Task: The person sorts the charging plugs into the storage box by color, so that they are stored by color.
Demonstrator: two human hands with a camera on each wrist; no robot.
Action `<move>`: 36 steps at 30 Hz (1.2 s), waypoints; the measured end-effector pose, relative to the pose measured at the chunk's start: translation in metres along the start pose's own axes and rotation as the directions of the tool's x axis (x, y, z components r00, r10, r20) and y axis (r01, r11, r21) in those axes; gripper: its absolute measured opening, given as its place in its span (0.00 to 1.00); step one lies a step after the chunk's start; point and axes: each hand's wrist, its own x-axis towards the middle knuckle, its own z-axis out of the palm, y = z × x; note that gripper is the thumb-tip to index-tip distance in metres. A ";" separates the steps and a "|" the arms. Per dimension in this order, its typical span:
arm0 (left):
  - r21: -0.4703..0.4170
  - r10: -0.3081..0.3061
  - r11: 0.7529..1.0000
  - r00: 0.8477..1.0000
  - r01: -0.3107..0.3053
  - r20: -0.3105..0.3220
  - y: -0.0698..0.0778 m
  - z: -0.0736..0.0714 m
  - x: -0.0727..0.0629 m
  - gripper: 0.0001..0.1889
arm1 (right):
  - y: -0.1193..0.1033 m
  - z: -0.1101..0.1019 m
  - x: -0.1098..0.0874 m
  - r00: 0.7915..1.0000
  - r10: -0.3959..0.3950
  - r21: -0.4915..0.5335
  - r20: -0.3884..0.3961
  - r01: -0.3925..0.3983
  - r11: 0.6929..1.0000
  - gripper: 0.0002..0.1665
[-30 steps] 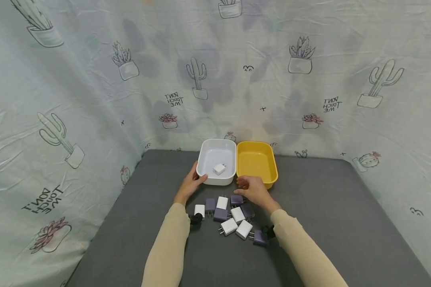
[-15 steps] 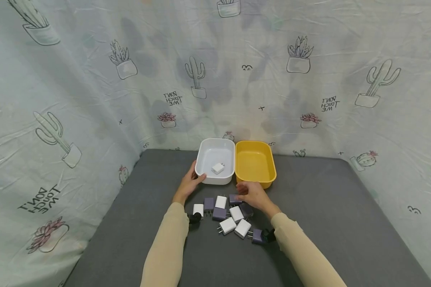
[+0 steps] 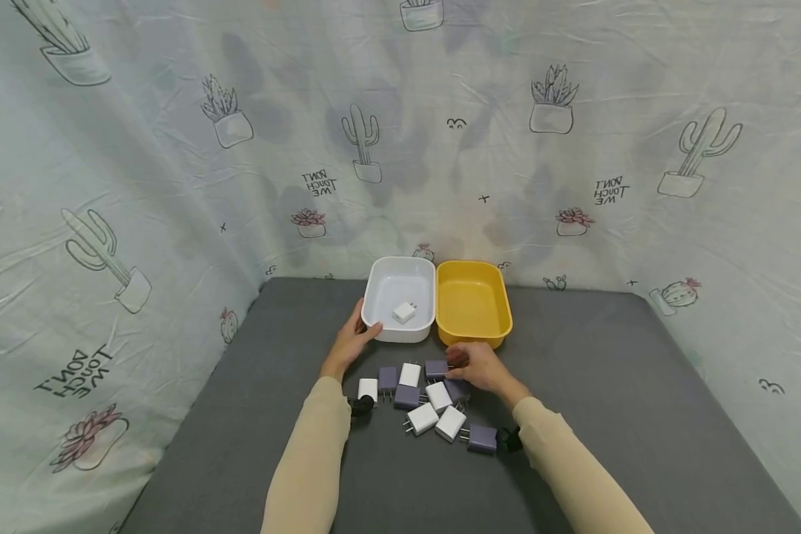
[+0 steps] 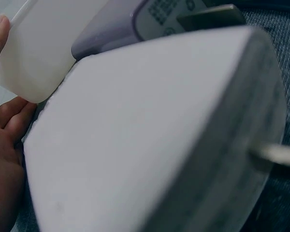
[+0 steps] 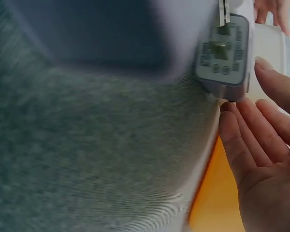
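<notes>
My left hand (image 3: 350, 345) grips the near left corner of a white plastic bin (image 3: 398, 336), thumb at the rim and fingers along the outer side. Inside that bin lies one white charger plug (image 3: 404, 312). My right hand (image 3: 478, 365) hovers over the far right of the charger pile, beside a purple charger plug (image 3: 435, 369) and partly covering another purple plug (image 3: 457, 389). In the right wrist view, its relaxed fingers (image 5: 246, 140) reach the end of a charger with a printed label (image 5: 224, 53); they are not closed round it.
A yellow bin (image 3: 470, 304) stands against the white bin's right side. Several white plugs (image 3: 422, 419) and purple plugs (image 3: 408, 397) lie loosely on the grey table (image 3: 240, 445). One purple plug (image 3: 483, 439) sits near the right wrist camera. A patterned curtain (image 3: 400, 148) hangs behind.
My right hand has come down and slightly toward me, from the yellow bin's front edge to the purple plugs. My left hand stays on the white bin.
</notes>
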 end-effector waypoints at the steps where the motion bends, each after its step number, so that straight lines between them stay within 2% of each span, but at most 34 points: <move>1: 0.002 0.008 1.000 1.000 -0.008 0.003 0.000 0.000 0.000 0.45 | 0.000 0.001 0.000 1.000 0.001 -0.003 0.003 -0.001 1.000 0.25; 11: -0.002 0.018 1.000 1.000 -0.018 -0.008 -0.003 0.000 0.001 0.46 | 0.002 0.008 -0.001 1.000 -0.017 -0.033 -0.025 0.017 0.999 0.25; 18: 0.005 0.021 1.000 1.000 -0.021 -0.011 -0.003 0.000 0.000 0.46 | 0.003 0.011 0.001 0.999 -0.009 0.011 -0.044 0.010 1.000 0.25; 25: -0.036 -0.002 0.999 0.997 0.004 0.071 0.029 -0.006 -0.015 0.46 | 0.006 0.012 0.003 0.999 -0.018 0.028 -0.041 0.020 0.999 0.23; 30: -0.021 -0.004 1.000 0.998 0.005 0.060 0.031 -0.004 -0.016 0.46 | 0.007 0.012 0.003 0.998 -0.035 -0.002 -0.046 0.035 0.999 0.21; 36: -0.021 -0.019 1.000 0.999 0.020 0.050 0.031 -0.003 -0.015 0.46 | 0.011 0.013 0.007 0.996 -0.074 -0.116 -0.043 0.068 0.991 0.21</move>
